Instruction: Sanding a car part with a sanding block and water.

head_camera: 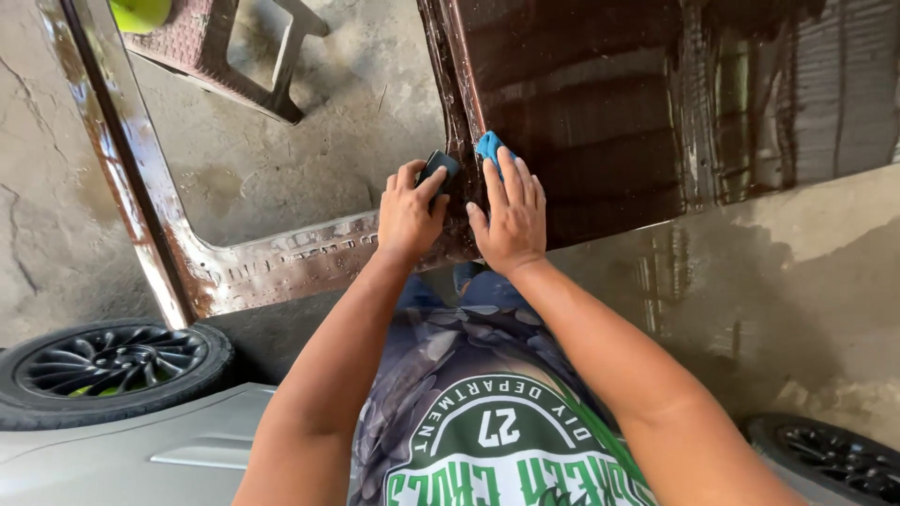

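A wet, dark brown car door panel (619, 122) lies flat in front of me, with its window frame (141, 197) stretching to the left. My left hand (408, 214) grips a small black sanding block (437, 170) against the panel's edge. My right hand (511, 217) lies flat on the panel, pressing down a blue cloth (488, 146) that shows under the fingertips. The two hands are side by side, almost touching.
A brown plastic stool (220, 52) stands on the concrete floor at the top left, with a yellow-green object (139, 13) on it. A black wheel (108, 361) and a silver car body (122, 450) sit at the lower left. Another wheel (834, 459) shows at the lower right.
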